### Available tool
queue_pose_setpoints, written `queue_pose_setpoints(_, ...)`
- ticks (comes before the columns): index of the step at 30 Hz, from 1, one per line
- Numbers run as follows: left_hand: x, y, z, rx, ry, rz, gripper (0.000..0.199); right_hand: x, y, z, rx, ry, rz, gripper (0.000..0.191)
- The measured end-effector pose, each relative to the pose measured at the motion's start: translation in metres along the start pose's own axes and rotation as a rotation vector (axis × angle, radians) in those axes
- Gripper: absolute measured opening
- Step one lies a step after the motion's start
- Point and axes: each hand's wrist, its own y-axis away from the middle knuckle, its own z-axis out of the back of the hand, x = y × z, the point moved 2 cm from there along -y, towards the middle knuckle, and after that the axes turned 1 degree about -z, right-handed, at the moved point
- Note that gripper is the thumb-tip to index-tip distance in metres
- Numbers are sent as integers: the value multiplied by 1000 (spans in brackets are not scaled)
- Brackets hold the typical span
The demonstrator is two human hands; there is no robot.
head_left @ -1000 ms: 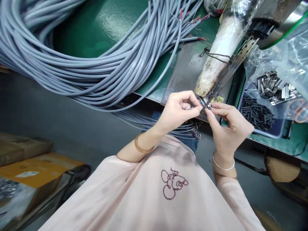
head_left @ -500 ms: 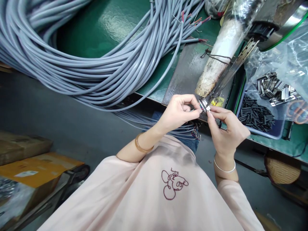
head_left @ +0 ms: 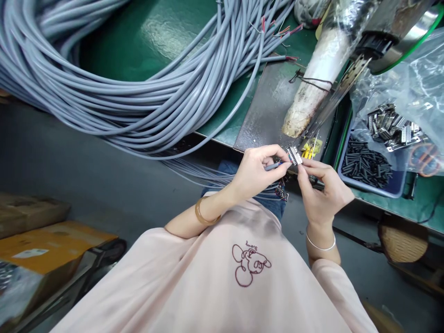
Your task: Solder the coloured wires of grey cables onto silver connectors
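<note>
My left hand (head_left: 258, 167) pinches the end of a grey cable (head_left: 271, 166) whose thin coloured wires reach a small metal connector (head_left: 294, 156). My right hand (head_left: 321, 185) grips that connector's right end between thumb and fingers. Just above the connector is the lower end of a white, stained tube (head_left: 307, 101) with a black string tied round it. Thin metal strips (head_left: 333, 99) slant down beside the tube, over a yellow item (head_left: 310, 149) on the dark metal plate (head_left: 262, 108).
A large coil of grey cable (head_left: 145, 104) covers the left of the green table. At right, a blue tray (head_left: 395, 189) holds black sleeves (head_left: 367, 164) beside a bag of metal connectors (head_left: 393, 125). Finished-looking cable ends (head_left: 281, 190) hang below the table edge.
Both hands and the connector have moved slightly down, away from the tube's tip. The grey cable in my left hand and the yellow item now show more clearly.
</note>
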Motion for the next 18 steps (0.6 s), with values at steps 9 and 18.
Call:
queue_pose_setpoints(9,0,9,0,-54,-14,-95,5,-3,9,1,14,-103,-139,10)
queue_pose_setpoints(18,-1,15,4,-18,-71,-262,7,-5,16,8,24,-82,-103,8)
